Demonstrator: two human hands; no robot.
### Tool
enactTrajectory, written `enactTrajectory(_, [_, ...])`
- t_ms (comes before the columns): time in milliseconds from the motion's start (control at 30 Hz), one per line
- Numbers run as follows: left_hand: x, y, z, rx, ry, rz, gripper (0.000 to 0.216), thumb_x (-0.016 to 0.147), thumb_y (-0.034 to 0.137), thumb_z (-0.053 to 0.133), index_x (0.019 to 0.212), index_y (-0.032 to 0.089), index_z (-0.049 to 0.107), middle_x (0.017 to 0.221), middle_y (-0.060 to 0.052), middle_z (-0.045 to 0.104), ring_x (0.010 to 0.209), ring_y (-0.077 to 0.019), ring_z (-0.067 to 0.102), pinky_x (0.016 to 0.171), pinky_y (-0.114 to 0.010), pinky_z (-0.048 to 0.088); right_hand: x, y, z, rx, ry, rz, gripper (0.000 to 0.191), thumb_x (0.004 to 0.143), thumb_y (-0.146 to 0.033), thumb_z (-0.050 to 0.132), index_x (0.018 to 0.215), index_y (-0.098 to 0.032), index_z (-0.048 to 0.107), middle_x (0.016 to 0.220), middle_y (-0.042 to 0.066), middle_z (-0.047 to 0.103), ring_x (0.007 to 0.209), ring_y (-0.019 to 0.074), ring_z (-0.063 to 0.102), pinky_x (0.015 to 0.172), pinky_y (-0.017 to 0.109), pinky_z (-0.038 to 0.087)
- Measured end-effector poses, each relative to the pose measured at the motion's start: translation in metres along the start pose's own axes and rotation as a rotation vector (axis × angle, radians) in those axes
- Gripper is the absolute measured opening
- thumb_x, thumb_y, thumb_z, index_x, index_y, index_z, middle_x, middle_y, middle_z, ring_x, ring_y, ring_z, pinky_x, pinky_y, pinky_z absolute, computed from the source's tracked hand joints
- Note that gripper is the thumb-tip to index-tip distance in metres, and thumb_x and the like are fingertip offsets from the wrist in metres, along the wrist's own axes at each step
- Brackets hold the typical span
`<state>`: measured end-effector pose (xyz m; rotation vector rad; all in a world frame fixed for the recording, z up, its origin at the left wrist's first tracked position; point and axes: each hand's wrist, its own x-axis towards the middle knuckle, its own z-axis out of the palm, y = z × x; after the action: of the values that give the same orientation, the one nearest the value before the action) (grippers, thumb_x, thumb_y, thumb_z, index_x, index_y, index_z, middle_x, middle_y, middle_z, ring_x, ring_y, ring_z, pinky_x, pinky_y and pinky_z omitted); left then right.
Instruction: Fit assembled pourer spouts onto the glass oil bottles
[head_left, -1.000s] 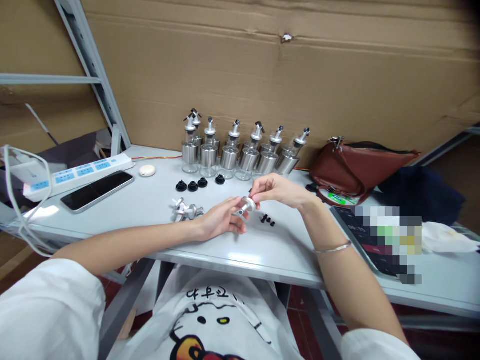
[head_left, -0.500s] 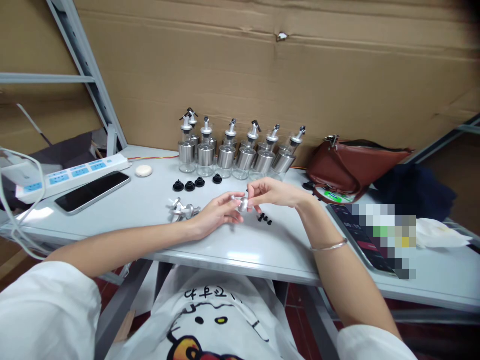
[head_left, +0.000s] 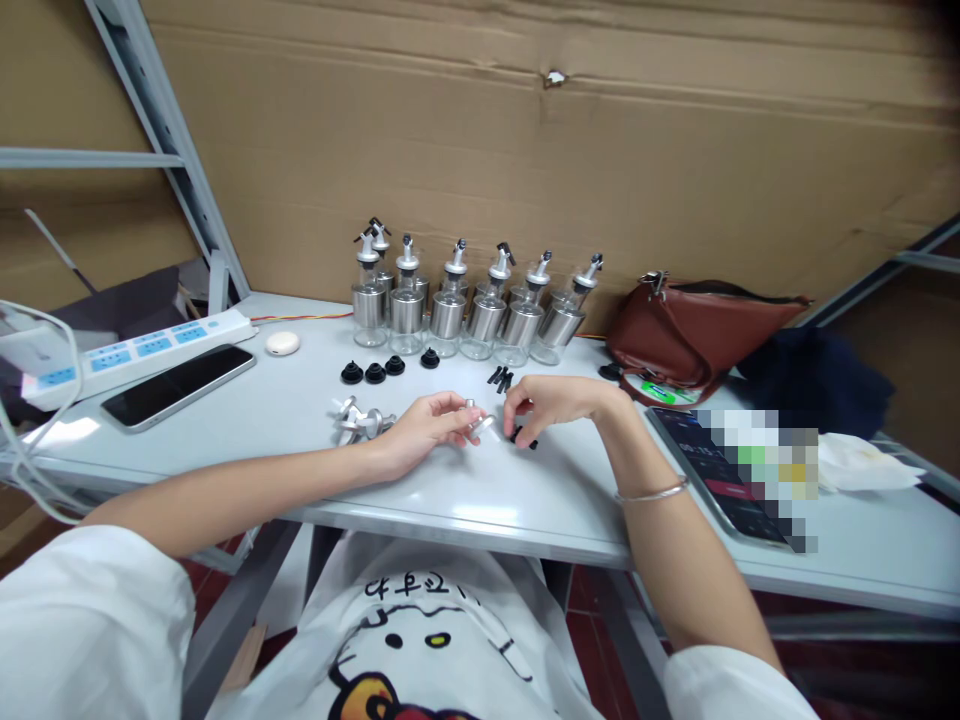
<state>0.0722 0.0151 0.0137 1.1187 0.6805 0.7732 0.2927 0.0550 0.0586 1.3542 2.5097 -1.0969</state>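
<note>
While left hand pinches spout by one end, seemingly freeing the other, right hand curls over plugs at spout's four o'clock; finger-hold there: cannot tell.

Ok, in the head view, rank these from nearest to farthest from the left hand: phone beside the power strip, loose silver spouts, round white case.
1. Loose silver spouts: just left of the left hand.
2. Round white case: farther left and toward the back.
3. Phone: farthest left, beside the power strip.
</note>
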Motion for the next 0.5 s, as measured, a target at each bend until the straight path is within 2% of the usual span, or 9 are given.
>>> enactTrajectory(100, [0.000, 0.000, 0.000, 0.024, 0.021, -0.013, 0.036, 0.062, 0.040, 0.080, 0.076, 0.013, 0.061, 0.078, -0.002, 0.062, 0.064, -0.0098, 0.055, 0.063, -0.025, 0.039, 0.003, 0.001, 0.001, 0.038, -0.012, 0.060, 0.017, 0.055, -0.026, 0.077, 0.071, -0.019, 0.076, 0.060, -0.002, 0.064, 0.061, 0.0133, 0.051, 0.057, 0.025, 0.035])
enactTrajectory(200, [-0.001, 0.000, 0.000, 0.046, 0.018, 0.001, 0.029, 0.066, 0.036, 0.078, 0.075, 0.013, 0.063, 0.075, -0.003, 0.062, 0.067, -0.0103, 0.053, 0.060, -0.023, 0.036, 0.002, 0.000, 0.001, 0.075, 0.021, 0.055, 0.018, 0.059, -0.031, 0.076, 0.070, -0.017, 0.074, 0.063, -0.001, 0.066, 0.060, 0.0124, 0.052, 0.058, 0.025, 0.037])
enactTrajectory(333, [-0.002, 0.002, 0.000, 0.008, -0.025, 0.032, 0.027, 0.071, 0.037, 0.073, 0.074, 0.013, 0.062, 0.079, -0.004, 0.063, 0.074, -0.0115, 0.055, 0.066, -0.024, 0.040, -0.001, -0.006, 0.000, 0.238, 0.115, -0.066, 0.027, 0.065, -0.040, 0.075, 0.075, -0.015, 0.070, 0.069, 0.001, 0.068, 0.064, 0.0129, 0.057, 0.063, 0.026, 0.042])
enactTrajectory(500, [-0.003, 0.003, 0.002, -0.093, -0.040, -0.012, 0.029, 0.073, 0.036, 0.072, 0.075, 0.013, 0.054, 0.082, -0.005, 0.065, 0.074, -0.0147, 0.062, 0.076, -0.032, 0.046, -0.005, -0.016, -0.001, 0.527, 0.134, -0.183, 0.028, 0.069, -0.038, 0.075, 0.083, -0.014, 0.067, 0.077, 0.003, 0.070, 0.069, 0.0128, 0.061, 0.070, 0.029, 0.047])
